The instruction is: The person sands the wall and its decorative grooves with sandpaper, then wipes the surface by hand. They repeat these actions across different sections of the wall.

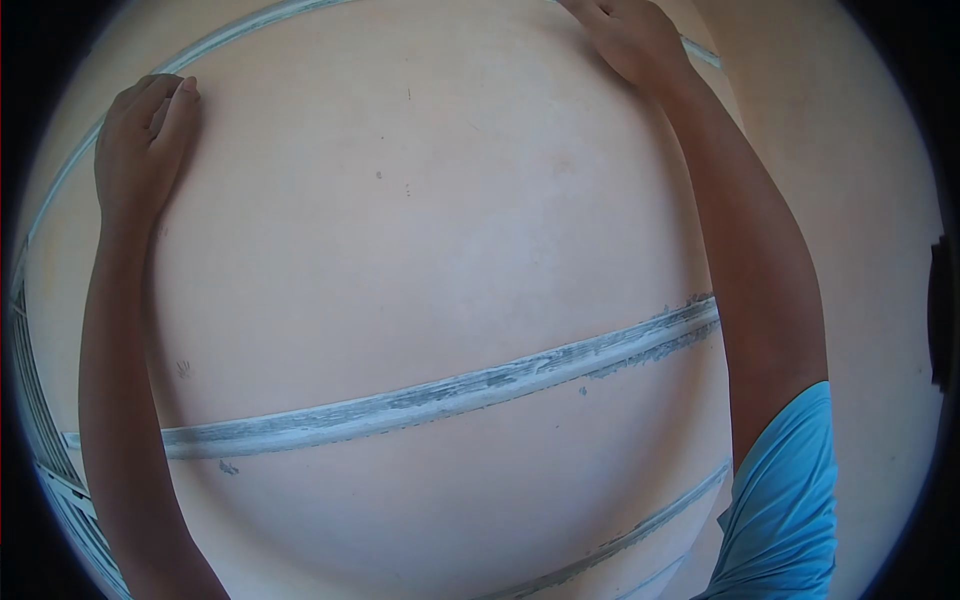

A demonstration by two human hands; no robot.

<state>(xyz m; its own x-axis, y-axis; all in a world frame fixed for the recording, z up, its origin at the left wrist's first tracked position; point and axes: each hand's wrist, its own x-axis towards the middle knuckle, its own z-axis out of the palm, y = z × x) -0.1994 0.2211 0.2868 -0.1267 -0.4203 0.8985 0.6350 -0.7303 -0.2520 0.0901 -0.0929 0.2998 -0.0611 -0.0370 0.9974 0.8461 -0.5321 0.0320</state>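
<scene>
My left hand is raised against the pale wall at the upper left. Its fingers are curled with the thumb against them, beside the upper moulding strip; whatever they may hold is hidden. My right hand reaches up to the top edge of the view, near the right end of that strip. Its fingers look bent and are partly cut off by the frame, so I cannot make out anything in them.
A raised strip with worn white and grey paint slants across the wall below my hands. A lower strip runs beneath it. A side wall meets this one at the right. Slatted metalwork stands at the left edge.
</scene>
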